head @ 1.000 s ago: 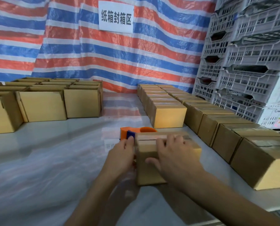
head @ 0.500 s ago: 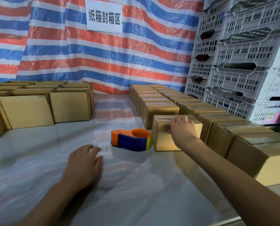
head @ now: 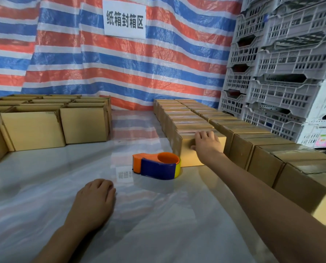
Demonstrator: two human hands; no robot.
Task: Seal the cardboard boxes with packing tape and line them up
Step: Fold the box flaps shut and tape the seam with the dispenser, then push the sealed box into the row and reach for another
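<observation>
A taped cardboard box (head: 191, 154) stands at the near end of the left row of sealed boxes (head: 179, 115). My right hand (head: 206, 142) lies over its near top edge, fingers on the lid, thumb on the front face. A second row of sealed boxes (head: 262, 147) runs along the right. An orange and blue tape dispenser (head: 157, 166) lies on the white table (head: 44, 186), just left of the box. My left hand (head: 94, 200) rests flat on the table, holding nothing.
Open cardboard boxes (head: 50, 120) are grouped at the back left. Grey plastic crates (head: 279, 73) are stacked high on the right. A striped tarp (head: 120, 69) with a paper sign (head: 124, 19) hangs behind the table.
My right hand has pushed the taped box away from me into the end of the left row. My left hand let go of the box and dispenser and settled on the table.
</observation>
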